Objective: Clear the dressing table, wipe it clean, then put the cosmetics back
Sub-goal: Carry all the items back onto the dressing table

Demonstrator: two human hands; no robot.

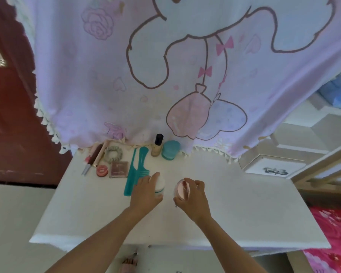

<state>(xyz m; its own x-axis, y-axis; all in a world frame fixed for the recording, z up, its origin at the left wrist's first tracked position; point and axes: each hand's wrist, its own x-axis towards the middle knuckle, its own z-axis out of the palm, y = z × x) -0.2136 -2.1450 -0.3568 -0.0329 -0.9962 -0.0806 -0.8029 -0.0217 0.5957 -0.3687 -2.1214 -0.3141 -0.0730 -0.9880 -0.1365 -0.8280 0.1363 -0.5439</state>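
On the white dressing table (244, 209), my left hand (146, 192) grips a white jar with a teal band (159, 185). Just to its right, my right hand (193, 196) holds a round pink compact (182, 189) by its rim. Along the back left lie two teal combs (137, 168), a square brown compact (119, 169), a small round coral pot (102, 171), a green scrunchie (113, 154) and several pencils and tubes (95, 157). A foundation bottle with a black cap (157, 145) and a teal round jar (170, 149) stand by the curtain.
A pink cartoon-print cloth (185, 75) hangs over the back of the table. A red-brown door (10, 115) is at the left. White drawers (274, 164) and a wooden frame stand at the right, with a pink floral bedcover (335, 233) below.
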